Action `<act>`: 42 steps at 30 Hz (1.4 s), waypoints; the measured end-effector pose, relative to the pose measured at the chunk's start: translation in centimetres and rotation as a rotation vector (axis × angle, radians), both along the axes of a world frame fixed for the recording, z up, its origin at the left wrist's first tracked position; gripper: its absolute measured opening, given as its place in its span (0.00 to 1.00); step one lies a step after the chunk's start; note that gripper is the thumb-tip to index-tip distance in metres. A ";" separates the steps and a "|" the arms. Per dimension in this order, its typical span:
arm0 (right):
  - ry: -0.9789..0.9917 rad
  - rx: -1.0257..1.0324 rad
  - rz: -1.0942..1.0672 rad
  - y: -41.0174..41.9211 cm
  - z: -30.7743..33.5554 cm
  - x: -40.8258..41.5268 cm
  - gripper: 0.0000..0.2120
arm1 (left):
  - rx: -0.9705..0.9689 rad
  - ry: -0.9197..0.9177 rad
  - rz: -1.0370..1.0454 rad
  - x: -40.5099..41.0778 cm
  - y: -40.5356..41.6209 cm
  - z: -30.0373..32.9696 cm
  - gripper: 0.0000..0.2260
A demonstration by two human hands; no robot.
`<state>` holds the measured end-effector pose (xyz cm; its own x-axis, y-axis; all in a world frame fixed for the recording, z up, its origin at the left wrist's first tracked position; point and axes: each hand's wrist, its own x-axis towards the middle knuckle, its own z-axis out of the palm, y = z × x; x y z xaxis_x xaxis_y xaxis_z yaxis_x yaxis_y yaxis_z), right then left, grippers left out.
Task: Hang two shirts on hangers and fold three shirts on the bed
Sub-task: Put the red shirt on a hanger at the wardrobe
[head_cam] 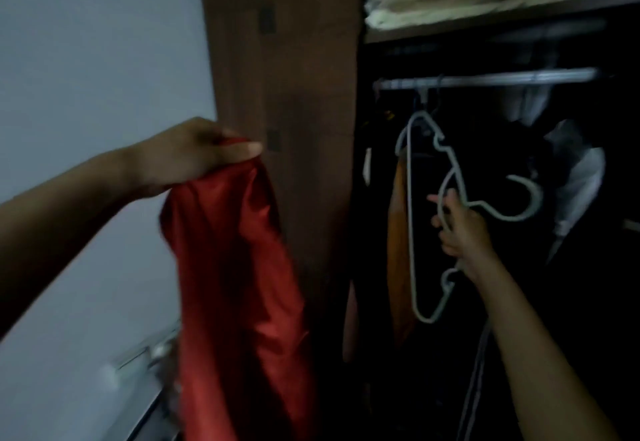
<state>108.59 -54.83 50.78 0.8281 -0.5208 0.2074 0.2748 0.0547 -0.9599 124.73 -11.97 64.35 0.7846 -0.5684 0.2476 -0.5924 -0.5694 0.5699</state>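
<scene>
Landmark: wardrobe rail point(485, 78)
Hanger point(410, 218): below the rail, off it, long axis near upright; right hand point(462, 232) curled round it
Red shirt point(235, 267): left of hanger, well apart; pinched in left hand point(194, 154)

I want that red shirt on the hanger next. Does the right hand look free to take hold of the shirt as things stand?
Probably not yet. The right hand already grips the white hanger inside the wardrobe, and the red shirt hangs from the left hand on the far side of the wardrobe's wooden panel.
</scene>
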 end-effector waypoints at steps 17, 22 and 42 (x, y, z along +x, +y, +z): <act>0.427 -0.883 0.784 20.9 -2.3 -7.7 0.13 | -0.501 0.177 0.091 -20.4 -1.3 1.4 0.13; 0.410 -0.521 1.101 26.2 -4.1 -6.8 0.19 | -0.698 0.353 0.020 -24.7 -2.0 0.5 0.13; -0.415 -0.426 0.643 27.1 2.3 -3.9 0.08 | 0.807 -1.239 0.410 -24.2 6.7 2.4 0.23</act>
<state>104.66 -27.69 53.05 0.7491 0.2118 0.6276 0.6456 -0.0214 -0.7634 100.50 -5.29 66.71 0.4558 -0.6708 0.5850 -0.1771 -0.7125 -0.6790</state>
